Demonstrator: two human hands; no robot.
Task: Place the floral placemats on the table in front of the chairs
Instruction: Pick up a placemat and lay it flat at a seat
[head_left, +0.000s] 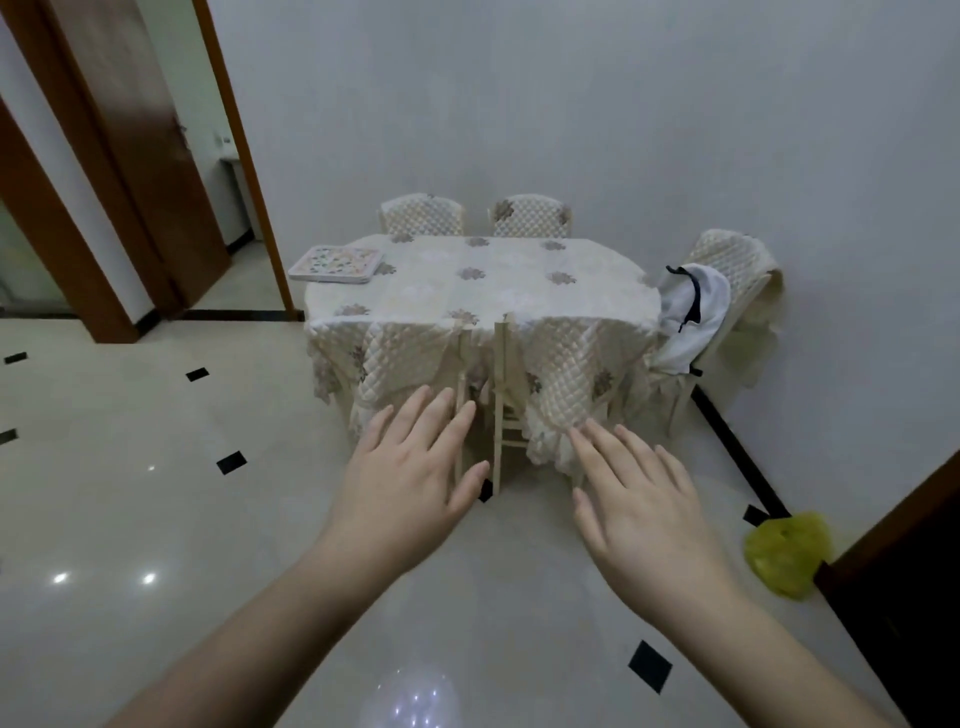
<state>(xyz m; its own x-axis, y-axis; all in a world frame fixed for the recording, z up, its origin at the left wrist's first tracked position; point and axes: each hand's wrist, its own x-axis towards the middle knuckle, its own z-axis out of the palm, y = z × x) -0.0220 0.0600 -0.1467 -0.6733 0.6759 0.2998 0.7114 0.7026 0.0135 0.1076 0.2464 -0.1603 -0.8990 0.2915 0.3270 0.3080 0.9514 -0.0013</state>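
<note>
A stack of floral placemats (336, 264) lies on the far left corner of the table (478, 280), which wears a cream quilted cloth with flower prints. Two chairs (422, 214) stand behind the table by the wall, one (727, 291) at its right end, and two with quilted covers (566, 364) are pushed in on my side. My left hand (415, 467) and my right hand (639, 493) are stretched out in the air toward the near chairs, fingers straight and spread, holding nothing and well short of the placemats.
A white garment with dark trim (693, 312) hangs over the right chair. A yellow plastic bag (787, 553) lies on the tiled floor by a dark door at right. An open wooden doorway (156, 171) is at the left. Glossy floor stretches between me and the table.
</note>
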